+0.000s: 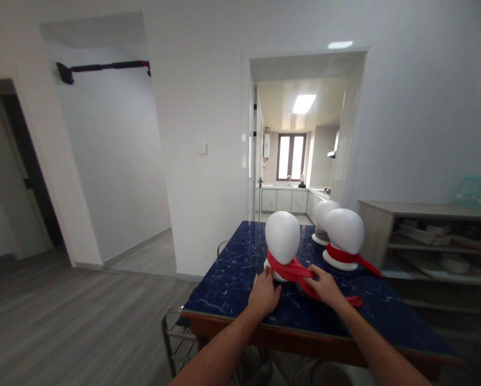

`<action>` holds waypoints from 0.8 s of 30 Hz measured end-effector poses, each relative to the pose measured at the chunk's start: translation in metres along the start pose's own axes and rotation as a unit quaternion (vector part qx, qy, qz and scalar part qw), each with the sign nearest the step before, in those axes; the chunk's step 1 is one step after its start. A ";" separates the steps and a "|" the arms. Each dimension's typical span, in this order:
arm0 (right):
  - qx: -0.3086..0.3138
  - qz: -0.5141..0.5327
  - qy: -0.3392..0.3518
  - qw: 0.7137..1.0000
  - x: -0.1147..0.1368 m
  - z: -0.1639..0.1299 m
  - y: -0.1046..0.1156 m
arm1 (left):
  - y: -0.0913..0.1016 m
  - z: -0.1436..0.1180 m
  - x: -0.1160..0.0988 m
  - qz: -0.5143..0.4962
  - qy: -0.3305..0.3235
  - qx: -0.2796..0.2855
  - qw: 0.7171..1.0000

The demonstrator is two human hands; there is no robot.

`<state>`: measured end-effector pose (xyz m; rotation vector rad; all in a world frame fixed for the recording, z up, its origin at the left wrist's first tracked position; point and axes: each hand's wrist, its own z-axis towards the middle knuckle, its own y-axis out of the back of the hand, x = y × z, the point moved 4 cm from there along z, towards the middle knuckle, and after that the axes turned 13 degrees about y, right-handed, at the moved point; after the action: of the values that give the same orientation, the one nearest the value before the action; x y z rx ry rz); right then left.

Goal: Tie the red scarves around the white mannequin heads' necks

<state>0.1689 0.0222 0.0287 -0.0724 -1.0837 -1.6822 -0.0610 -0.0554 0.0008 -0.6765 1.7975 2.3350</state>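
A white foam mannequin head (282,237) stands on the dark blue marble table (232,273) with a red scarf (294,269) wrapped round its neck. My left hand (263,294) rests at the base of the head, fingers touching it, holding nothing that I can see. My right hand (324,285) grips the red scarf just right of the neck; the scarf's loose end trails right across the table. Behind stand two more white heads: one (345,231) wearing a red scarf (355,257), and a bare one (323,214) behind it.
A wooden shelf unit (425,236) with stacked items stands right of the table. A metal chair frame (176,338) sits at the table's near left corner. Grey wood floor spreads left; a doorway behind the table opens into a kitchen (292,171).
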 end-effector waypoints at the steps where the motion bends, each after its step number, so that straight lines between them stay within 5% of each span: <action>1: 0.007 -0.002 -0.001 1.000 0.003 -0.006 0.006 | 0.000 0.000 0.000 -0.001 -0.001 -0.001 1.000; 11: 0.012 0.027 -0.057 0.998 -0.017 -0.065 0.073 | 0.001 -0.002 -0.002 -0.017 0.007 0.002 1.000; 16: 0.013 0.103 -0.177 0.979 -0.040 -0.109 0.133 | 0.005 -0.004 -0.002 -0.028 0.001 -0.009 1.000; 22: -0.104 0.227 -0.359 0.899 -0.078 -0.169 0.203 | 0.020 -0.006 -0.005 -0.048 0.023 -0.025 0.998; 24: -0.135 0.175 -0.318 0.922 -0.087 -0.179 0.227 | 0.027 -0.011 -0.004 -0.060 0.046 -0.040 0.996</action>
<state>0.4646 -0.0359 0.0171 -0.9932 -1.2012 -1.4934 -0.0642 -0.0725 0.0243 -0.8909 1.6540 2.3432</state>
